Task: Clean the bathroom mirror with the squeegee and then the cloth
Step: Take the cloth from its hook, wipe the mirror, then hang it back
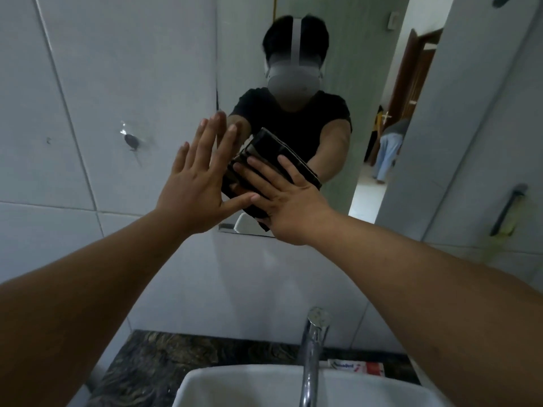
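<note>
Room: pale grey tiled bathroom wall rising behind a washbasin, seen from above and close.
Washbasin: white basin at the near edge, set into a dark marbled table.
Tap: chrome tap standing upright at the far rim of the basin, right of centre.
Toothpaste: white and red toothpaste tube lying flat on the table just right of the tap.
Left hand: left hand raised with the palm towards the wall, fingers straight and spread wide, holding nothing; the fingertips reach the left edge of the mirror and the thumb points right, touching or almost touching the cloth.
Right hand: right hand laid flat over the cloth, fingers straight and slightly apart, pressing it against the glass rather than curling round it.
Cloth: dark folded cloth flat on the lower left part of the mirror under the right hand, showing past the fingertips.
Mirror: frameless mirror on the wall above the tap, reflecting the person in a black top and an open doorway beyond.
Squeegee: dark handle with a yellowish piece hanging on the right wall, well apart from both hands; too blurred to be sure it is the squeegee.
Wall mark: dark spot with torn clear tape on the tile left of the left hand.
</note>
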